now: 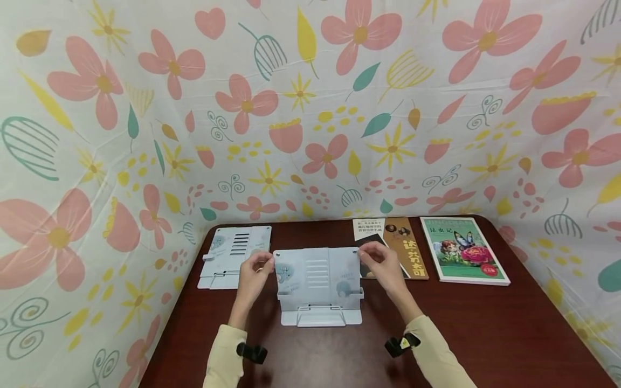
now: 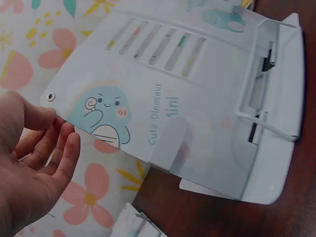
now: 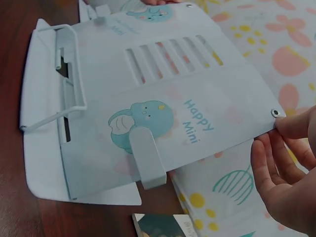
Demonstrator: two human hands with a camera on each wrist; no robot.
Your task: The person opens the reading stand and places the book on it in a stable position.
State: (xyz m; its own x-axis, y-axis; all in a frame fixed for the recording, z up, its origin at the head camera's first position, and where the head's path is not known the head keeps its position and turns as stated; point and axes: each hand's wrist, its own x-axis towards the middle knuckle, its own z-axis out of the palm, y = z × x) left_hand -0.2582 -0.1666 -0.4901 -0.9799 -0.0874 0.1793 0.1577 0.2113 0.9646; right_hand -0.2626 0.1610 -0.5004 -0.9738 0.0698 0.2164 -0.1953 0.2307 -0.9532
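A white book stand (image 1: 317, 275) with a blue dinosaur print stands propped up on the table, its slotted back panel tilted upright from a flat base. My left hand (image 1: 254, 277) pinches the panel's left edge near the top corner, thumb in front. At the opposite upper corner my right hand (image 1: 385, 267) pinches the right edge, just below a small metal eyelet. In the left wrist view, thumb and fingers of the left hand (image 2: 37, 153) meet at the edge. A wire bracket (image 3: 74, 74) and a side clip (image 3: 148, 158) show on the stand in the right wrist view.
A second white book stand (image 1: 235, 256) lies folded at the table's back left. Behind my right hand lie a brown-and-white book (image 1: 405, 248) and, farther right, a green-covered book (image 1: 466, 250). Flower-patterned cloth (image 1: 310, 108) hangs around the brown table (image 1: 485, 334).
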